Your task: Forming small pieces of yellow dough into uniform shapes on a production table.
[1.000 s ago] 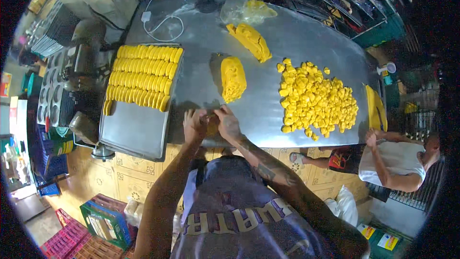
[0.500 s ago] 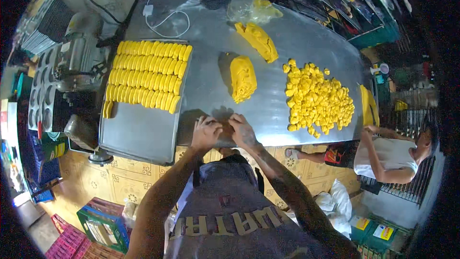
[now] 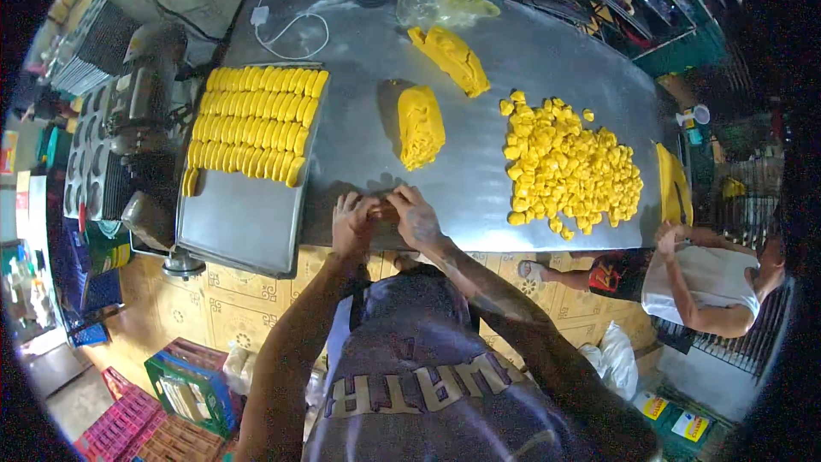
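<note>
At the near edge of the metal table [image 3: 359, 150], my left hand [image 3: 351, 222] and my right hand [image 3: 416, 217] meet at the fingertips. Their fingers are curled and pressed inward; whatever they may hold is too small or hidden to make out. Just beyond them lies a thick folded lump of yellow dough [image 3: 421, 124]. Left of my hands sits a metal tray [image 3: 239, 222] with rows of yellow dough rolls [image 3: 252, 124] and bare metal at its near end. To the right is a wide heap of small cut yellow dough pieces [image 3: 569, 162].
Farther back lie a second dough slab [image 3: 453, 60], a clear plastic bag [image 3: 423, 2] and a white cable [image 3: 295, 38]. A dark machine [image 3: 150, 111] stands left of the tray. On the right, a person [image 3: 697, 282] stands with hands at a yellow dough strip [image 3: 674, 184].
My two hands have drawn together until the fingertips meet. The whole view has shifted slightly; the dough and tray keep their places on the table.
</note>
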{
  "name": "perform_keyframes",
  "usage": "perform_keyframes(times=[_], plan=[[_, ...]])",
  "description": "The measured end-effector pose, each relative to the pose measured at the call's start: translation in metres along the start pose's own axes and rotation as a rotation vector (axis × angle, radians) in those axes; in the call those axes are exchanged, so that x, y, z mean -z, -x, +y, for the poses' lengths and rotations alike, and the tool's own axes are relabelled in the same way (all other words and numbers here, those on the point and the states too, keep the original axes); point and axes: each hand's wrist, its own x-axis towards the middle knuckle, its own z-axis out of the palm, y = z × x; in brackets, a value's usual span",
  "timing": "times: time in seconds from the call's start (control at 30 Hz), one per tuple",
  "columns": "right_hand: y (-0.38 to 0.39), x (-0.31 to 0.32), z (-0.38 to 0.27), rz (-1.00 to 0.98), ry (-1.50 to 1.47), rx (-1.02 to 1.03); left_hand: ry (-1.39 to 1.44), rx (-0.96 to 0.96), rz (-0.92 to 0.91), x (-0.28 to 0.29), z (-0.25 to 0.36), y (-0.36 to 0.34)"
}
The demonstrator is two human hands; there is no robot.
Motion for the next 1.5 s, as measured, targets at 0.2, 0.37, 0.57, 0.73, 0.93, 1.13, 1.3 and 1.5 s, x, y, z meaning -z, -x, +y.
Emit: perform_keyframes(times=[0.2, 0.37, 0.57, 0.73, 0.93, 1.13, 1.3, 1.5], plan=[[0.001, -0.001, 0.01, -0.149, -0.096, 0.049, -0.007, 0.017, -0.029, 0.013, 0.018, 0.006], [0.001, 0.003, 0.012, -0.093, -0.066, 0.058, 0.078, 0.19, -0.028, 0.006, 0.016, 0.01], [0.006, 0.014, 0.011, -0.148, -0.11, 0.133, 0.019, 0.013, -0.062, 0.007, 0.015, 0.016], [0.011, 0.013, 0.011, -0.049, -0.153, 0.117, 0.038, 0.023, 0.078, 0.006, 0.029, 0.012], [0.014, 0.012, 0.017, -0.161, -0.101, 0.141, -0.012, -0.123, 0.037, 0.011, 0.027, 0.02], [0.028, 0.021, 0.0, -0.067, -0.238, -0.137, 0.072, 0.206, -0.056, -0.011, 0.025, 0.021], [0.027, 0.022, -0.016, 0.048, -0.445, -0.305, 0.341, 0.121, -0.327, 0.018, 0.01, 0.005], [0.02, 0.005, -0.046, 0.116, -0.479, -0.439, 0.454, 0.456, 0.584, 0.163, -0.114, 0.019]])
